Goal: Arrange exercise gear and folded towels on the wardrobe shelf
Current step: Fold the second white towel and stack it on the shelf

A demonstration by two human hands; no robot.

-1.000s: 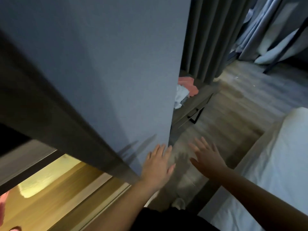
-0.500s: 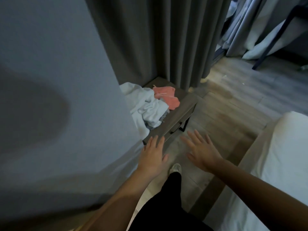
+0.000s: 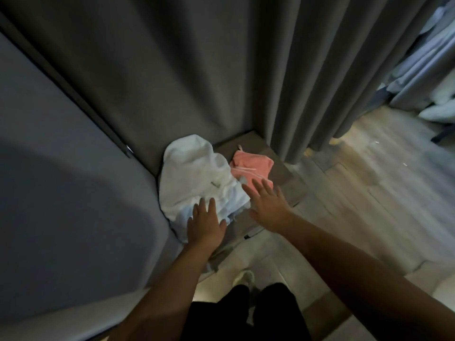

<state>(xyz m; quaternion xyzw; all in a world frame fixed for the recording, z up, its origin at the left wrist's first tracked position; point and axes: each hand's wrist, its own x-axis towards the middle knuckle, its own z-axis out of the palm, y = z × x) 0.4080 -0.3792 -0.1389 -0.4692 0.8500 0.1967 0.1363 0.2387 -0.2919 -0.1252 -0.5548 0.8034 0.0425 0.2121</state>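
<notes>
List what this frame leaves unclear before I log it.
Head view, dim and blurred:
- Wardrobe shelf: out of view; the grey panel fills the left side.
- Left hand and right hand: whether they touch the white towel or hover cannot be told from above.
- Pale blue cloth: mostly covered by the towel and the left hand.
- Pink cloth: too blurred to tell what it is.

Low grey cabinet point(image 3: 251, 143) standing on wooden floor point(image 3: 369, 193). Lying on top: crumpled white towel point(image 3: 194, 173), with pink cloth point(image 3: 253, 166) touching its right edge.
</notes>
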